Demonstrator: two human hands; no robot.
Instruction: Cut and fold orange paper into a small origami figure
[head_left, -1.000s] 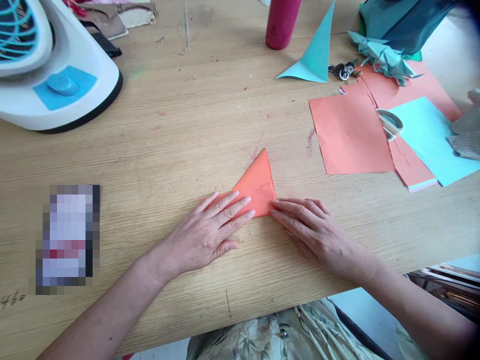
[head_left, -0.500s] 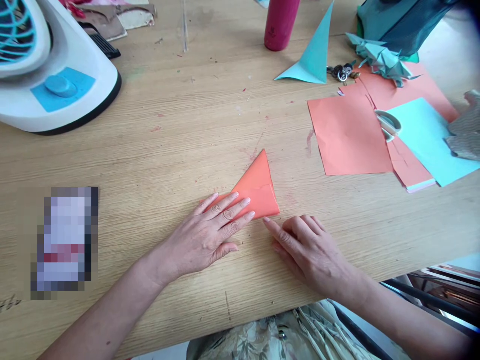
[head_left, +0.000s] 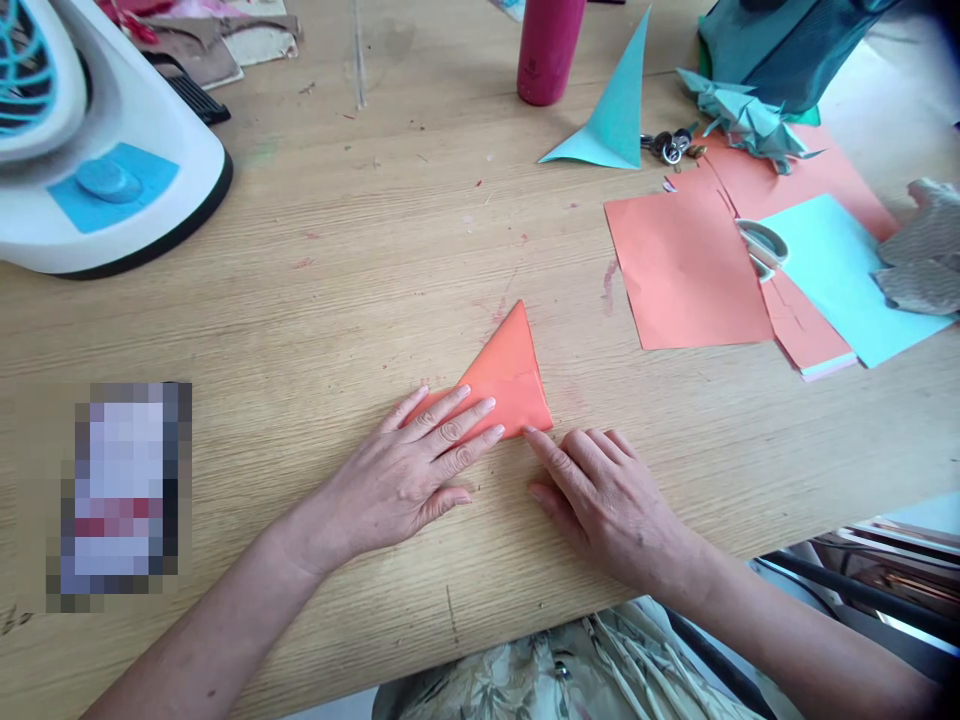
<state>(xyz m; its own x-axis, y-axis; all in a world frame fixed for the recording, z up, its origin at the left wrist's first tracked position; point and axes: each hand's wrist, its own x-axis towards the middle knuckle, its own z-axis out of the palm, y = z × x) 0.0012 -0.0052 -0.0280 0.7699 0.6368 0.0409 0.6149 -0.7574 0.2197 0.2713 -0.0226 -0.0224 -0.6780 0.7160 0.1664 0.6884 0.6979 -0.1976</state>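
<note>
A folded orange paper triangle (head_left: 508,370) lies on the wooden table (head_left: 360,250) in front of me, its tip pointing away. My left hand (head_left: 424,465) lies flat on the triangle's near left part, fingers stretched out and pressing it down. My right hand (head_left: 592,490) rests just right of it, index fingertip touching the triangle's near right corner, the other fingers loosely curled on the table. Neither hand holds anything.
A white and blue fan base (head_left: 105,170) stands at far left. A pink bottle (head_left: 547,50), a teal paper cone (head_left: 611,115), keys (head_left: 667,145), orange sheets (head_left: 686,270), a light blue sheet (head_left: 847,275), scissors (head_left: 761,245) and a teal origami figure (head_left: 742,120) lie at right. A blurred card (head_left: 120,495) sits near left.
My right hand slid back off the triangle's right edge toward me, then came forward again so its index fingertip meets the near corner. My left hand stayed pressing the paper.
</note>
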